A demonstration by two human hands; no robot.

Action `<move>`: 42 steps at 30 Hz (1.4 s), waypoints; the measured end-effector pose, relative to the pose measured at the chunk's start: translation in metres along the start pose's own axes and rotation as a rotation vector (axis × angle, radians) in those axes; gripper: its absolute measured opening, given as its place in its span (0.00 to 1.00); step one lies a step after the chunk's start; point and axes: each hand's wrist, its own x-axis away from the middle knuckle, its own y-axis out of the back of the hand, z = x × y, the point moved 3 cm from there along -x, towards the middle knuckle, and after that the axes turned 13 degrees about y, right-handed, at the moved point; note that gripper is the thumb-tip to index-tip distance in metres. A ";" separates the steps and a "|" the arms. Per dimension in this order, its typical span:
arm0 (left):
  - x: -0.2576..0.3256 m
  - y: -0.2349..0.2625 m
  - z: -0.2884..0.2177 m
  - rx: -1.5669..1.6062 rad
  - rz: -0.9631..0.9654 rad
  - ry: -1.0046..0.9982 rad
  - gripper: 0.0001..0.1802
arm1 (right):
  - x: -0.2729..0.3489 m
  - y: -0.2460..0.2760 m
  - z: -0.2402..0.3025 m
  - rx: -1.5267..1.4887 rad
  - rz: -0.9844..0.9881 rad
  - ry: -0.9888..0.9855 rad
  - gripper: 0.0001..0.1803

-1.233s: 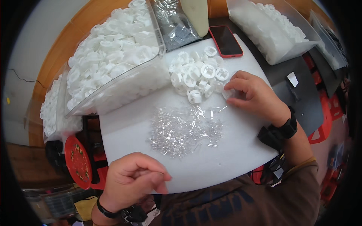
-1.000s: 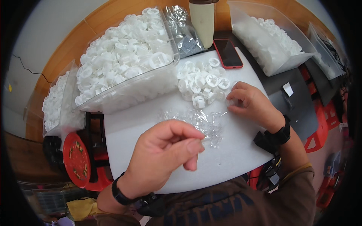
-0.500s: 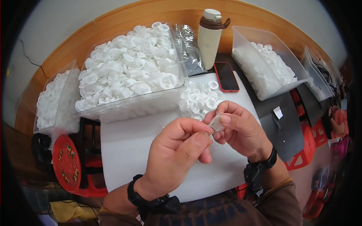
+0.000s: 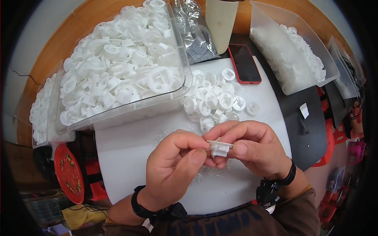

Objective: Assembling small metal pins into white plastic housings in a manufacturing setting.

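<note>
Between the thumb and fingers of my right hand point(image 4: 258, 149) is a small white plastic part point(image 4: 221, 150), a disc with a square raised block, seen nearly edge-on. My left hand point(image 4: 169, 163) pinches thin metal pins point(image 4: 209, 149), whose ends meet the part's left side; whether they are inside it I cannot tell. Just beyond my hands lies a loose pile of similar white parts point(image 4: 212, 98) on the white foam-like sheet point(image 4: 130, 165). Fine loose pins point(image 4: 210, 172) are scattered on the sheet below and left of my fingers.
A large clear bin point(image 4: 130, 105) heaped with white parts stands at the back left, a smaller one point(image 4: 51, 133) beside it. At the back right are a phone point(image 4: 245, 65), a cream bottle point(image 4: 220, 27) and another translucent bin point(image 4: 295, 84). A red stool point(image 4: 70, 173) stands left.
The white part has turned in my right hand, so its square block now shows. Both hands appear slightly lower, and the view has shifted closer over the table.
</note>
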 end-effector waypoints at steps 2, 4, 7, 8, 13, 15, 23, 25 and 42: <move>0.000 0.001 0.000 -0.018 -0.006 -0.007 0.07 | 0.001 0.000 0.001 0.007 0.054 0.021 0.13; 0.000 0.001 -0.001 -0.038 -0.011 -0.012 0.07 | 0.003 -0.006 0.002 0.044 0.031 0.051 0.14; 0.000 0.002 0.001 0.003 -0.039 0.093 0.07 | 0.002 -0.007 0.001 0.137 0.078 0.098 0.17; 0.000 0.002 0.002 0.002 -0.036 0.084 0.07 | 0.002 -0.007 0.001 0.194 0.144 0.115 0.19; 0.002 0.002 0.000 0.062 -0.009 0.071 0.07 | 0.002 0.000 -0.003 0.153 0.204 0.089 0.23; 0.003 0.004 -0.001 -0.031 -0.053 0.019 0.07 | 0.002 -0.001 -0.003 0.047 0.196 0.066 0.23; 0.006 0.007 -0.010 -0.299 -0.154 -0.088 0.06 | -0.001 0.006 -0.005 -0.212 0.125 -0.079 0.22; 0.006 0.006 -0.013 -0.465 -0.193 -0.149 0.07 | -0.001 0.007 -0.005 -0.217 0.130 -0.076 0.22; 0.005 -0.002 -0.023 -0.805 -0.235 -0.425 0.12 | 0.000 0.008 -0.008 -0.178 0.143 -0.073 0.22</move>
